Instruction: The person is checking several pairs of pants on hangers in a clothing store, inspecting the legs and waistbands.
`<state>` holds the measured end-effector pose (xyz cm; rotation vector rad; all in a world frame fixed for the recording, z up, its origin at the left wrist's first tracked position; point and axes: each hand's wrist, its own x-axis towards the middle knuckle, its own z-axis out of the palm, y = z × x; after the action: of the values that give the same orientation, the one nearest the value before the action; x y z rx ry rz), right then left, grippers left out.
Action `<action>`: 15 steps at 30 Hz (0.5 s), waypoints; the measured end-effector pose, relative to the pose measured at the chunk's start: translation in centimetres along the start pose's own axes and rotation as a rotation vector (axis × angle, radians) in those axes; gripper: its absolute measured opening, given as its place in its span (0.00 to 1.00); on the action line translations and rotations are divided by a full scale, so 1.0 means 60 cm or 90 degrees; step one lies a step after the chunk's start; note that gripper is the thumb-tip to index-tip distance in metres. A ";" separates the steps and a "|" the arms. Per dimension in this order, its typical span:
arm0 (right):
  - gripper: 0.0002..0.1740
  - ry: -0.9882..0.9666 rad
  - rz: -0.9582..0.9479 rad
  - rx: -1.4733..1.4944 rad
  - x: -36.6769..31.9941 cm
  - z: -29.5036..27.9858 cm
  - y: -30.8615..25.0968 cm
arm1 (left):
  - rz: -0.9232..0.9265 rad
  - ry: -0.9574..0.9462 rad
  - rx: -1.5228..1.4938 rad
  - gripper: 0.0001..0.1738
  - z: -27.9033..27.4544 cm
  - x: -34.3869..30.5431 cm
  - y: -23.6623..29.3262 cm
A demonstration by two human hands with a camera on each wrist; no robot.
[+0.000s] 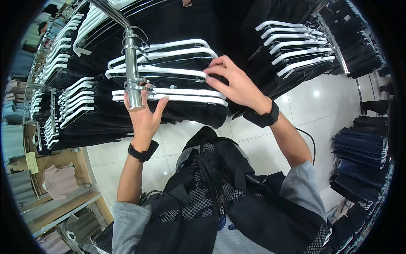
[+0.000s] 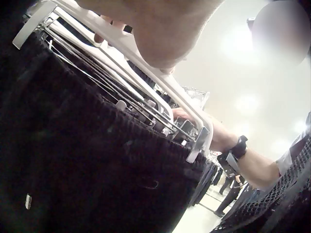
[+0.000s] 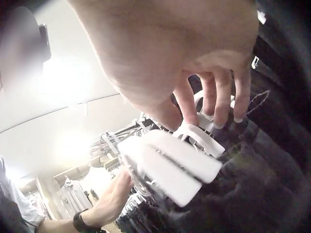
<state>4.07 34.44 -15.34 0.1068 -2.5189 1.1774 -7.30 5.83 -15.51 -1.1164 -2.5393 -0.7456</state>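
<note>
Black trousers (image 2: 97,170) hang from white clip hangers on a chrome rail (image 1: 132,63). At the rail's front end, my left hand (image 1: 144,122) holds the two nearest white hangers (image 1: 190,98), with its thumb on the near side and fingers reaching behind. The left wrist view shows those fingers behind the hanger bar (image 2: 131,53). My right hand (image 1: 237,82) pinches the right end of the white hanger (image 1: 177,71) just behind them, using thumb and forefinger. In the right wrist view its other fingers (image 3: 222,99) hang down over the dark cloth.
More white hangers (image 1: 296,42) with black clothes hang on a rail at right. Others (image 1: 78,99) hang at left. Folded dark trousers (image 1: 359,144) line the right side, and a shelf with a pink top (image 1: 59,182) stands lower left. Pale floor tiles (image 1: 292,110) lie below.
</note>
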 end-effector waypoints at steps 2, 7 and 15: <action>0.21 0.006 -0.034 0.001 -0.014 0.002 -0.007 | 0.003 -0.002 0.039 0.35 -0.004 0.004 0.007; 0.28 -0.116 0.126 0.194 -0.034 -0.002 -0.036 | 0.045 -0.035 0.048 0.47 -0.023 0.026 0.002; 0.26 -0.184 0.052 0.131 -0.048 -0.003 -0.046 | 0.134 -0.106 -0.003 0.46 -0.032 0.045 -0.020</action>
<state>7.40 32.54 -14.25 0.2444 -2.6577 1.5522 -9.91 5.72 -13.12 -1.4749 -2.4979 -0.6299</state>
